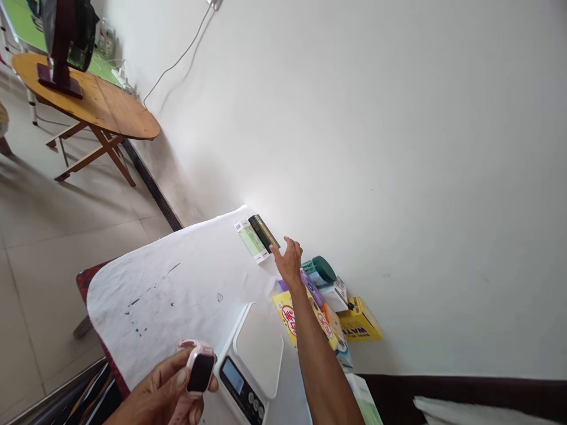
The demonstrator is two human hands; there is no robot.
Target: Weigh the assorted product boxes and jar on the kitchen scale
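Observation:
In the lower part of the head view my left hand [163, 383] grips a pink smartwatch [201, 373] with a dark square screen. The watch is beside a white kitchen scale [259, 348], whose display is lit but too small to read. My right hand [290, 260] reaches over the far side of the table, its thumb and fingers apart and nothing held. Just beyond its fingertips lies a slim black box [262, 231], next to a white and green box [251, 241]. Whether the fingers touch the black box I cannot tell.
A white cloth [195, 283] with dark marks covers the table. Against the wall, partly behind my right forearm, are a green-lidded jar [322, 268], a yellow box [361, 321] and several packages. A round wooden table [106, 106] bearing a fan [66, 44] stands at the upper left.

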